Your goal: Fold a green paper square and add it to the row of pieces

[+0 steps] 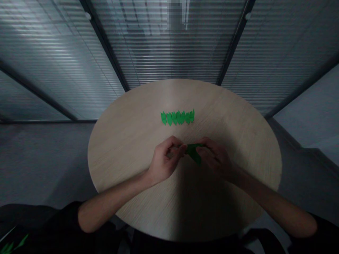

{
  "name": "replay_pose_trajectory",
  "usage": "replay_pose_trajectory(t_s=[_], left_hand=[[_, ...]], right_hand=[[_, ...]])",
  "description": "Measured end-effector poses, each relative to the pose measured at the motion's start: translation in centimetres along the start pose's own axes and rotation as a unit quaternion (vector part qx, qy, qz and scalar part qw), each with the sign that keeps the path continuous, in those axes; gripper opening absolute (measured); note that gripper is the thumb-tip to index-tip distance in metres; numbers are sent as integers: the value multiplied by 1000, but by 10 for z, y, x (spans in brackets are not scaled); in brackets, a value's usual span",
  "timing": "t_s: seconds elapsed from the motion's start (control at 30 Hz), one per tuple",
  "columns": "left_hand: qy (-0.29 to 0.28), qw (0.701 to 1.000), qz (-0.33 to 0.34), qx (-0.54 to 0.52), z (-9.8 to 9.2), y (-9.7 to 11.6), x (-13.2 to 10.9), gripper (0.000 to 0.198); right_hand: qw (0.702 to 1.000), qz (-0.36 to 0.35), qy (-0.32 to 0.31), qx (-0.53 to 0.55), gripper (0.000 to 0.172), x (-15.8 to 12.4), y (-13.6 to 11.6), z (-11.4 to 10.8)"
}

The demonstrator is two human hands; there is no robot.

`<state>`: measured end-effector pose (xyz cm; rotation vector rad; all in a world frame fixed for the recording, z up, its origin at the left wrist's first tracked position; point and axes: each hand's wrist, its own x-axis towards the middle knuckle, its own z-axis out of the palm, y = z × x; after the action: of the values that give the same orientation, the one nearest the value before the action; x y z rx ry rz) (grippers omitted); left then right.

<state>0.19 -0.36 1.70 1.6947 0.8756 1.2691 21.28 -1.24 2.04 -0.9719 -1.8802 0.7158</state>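
Between my two hands is a piece of green paper (195, 152), partly folded, with a pointed end hanging down toward me. My left hand (168, 158) pinches its left corner between thumb and fingers. On the other side my right hand (215, 157) grips the right edge, and those fingers lie in shadow. Both hands are held over the middle of the round table. Beyond them a row of several small green leaf-shaped paper pieces (178, 118) lies side by side on the wood.
The round wooden table (127, 141) reaches to glass panels with blinds (169, 60) at the back. Dark frame posts (106, 46) divide the panels. More green pieces (21, 241) show at the lower left against dark cloth. Grey carpet (47, 155) surrounds the table.
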Motion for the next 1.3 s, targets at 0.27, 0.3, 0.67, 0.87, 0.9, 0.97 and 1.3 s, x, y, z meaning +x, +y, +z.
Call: replay_pose_trajectory(t_s=[0.27,0.3,0.67,0.87,0.9,0.97,1.3], left_hand=[[-6,1000,-18,-4,1,-3,-1,17],[-6,1000,-18,-1,1,-3,-1,16],[2,1000,4,-21,2,-2,-1,9],[24,999,6,-47,4,-4,2,6],[21,998,4,-55,4,-5,3,6],[12,998,-3,-69,5,-6,3,6],[-35,997,-5,-66,2,3,1,7]], right_hand=[[999,13,33,10,21,0,2,2],[999,10,33,13,21,1,2,2],[998,-13,47,28,35,-3,6,4],[991,-122,44,-26,57,-4,6,7],[990,-132,44,-40,53,-4,6,7],[986,-146,42,-64,45,-4,7,5],[986,-153,49,-38,20,-3,12,1]])
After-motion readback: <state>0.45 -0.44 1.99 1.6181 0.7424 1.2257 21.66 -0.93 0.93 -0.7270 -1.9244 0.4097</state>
